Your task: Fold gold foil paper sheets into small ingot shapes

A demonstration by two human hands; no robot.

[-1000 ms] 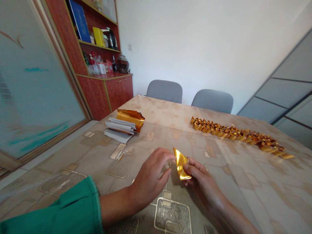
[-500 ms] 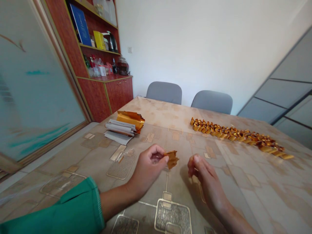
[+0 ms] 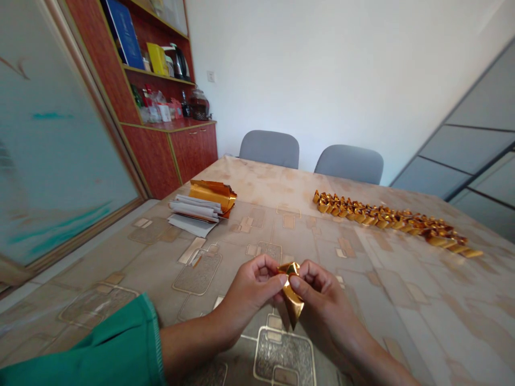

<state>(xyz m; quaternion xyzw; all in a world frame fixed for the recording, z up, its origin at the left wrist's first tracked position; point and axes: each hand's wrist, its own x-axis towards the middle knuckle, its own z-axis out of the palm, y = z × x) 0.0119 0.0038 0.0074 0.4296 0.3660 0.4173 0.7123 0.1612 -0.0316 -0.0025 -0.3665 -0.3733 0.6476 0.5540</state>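
A shiny gold foil paper piece [image 3: 293, 301], folded to a point at its lower end, is held above the table between both hands. My left hand [image 3: 257, 284] pinches it from the left with thumb and fingers. From the right, my right hand [image 3: 317, 287] grips it, the thumb pressed on its front. The two thumbs nearly meet at its middle. To the far left lies a stack of gold and white paper sheets [image 3: 195, 216]. Several folded gold foil pieces [image 3: 378, 215] stand in a long cluster at the right.
The table [image 3: 241, 177] wears a patterned cover. Two grey chairs [image 3: 269, 147] stand behind its far edge. A red-brown cabinet [image 3: 193, 150] with bottles, a kettle and a glass jar is at the back left, beside a sliding glass door [image 3: 60, 134].
My right hand has moved left and taken hold of the gold foil paper, which only the left hand held before. The paper now shows its shiny side and points downward.
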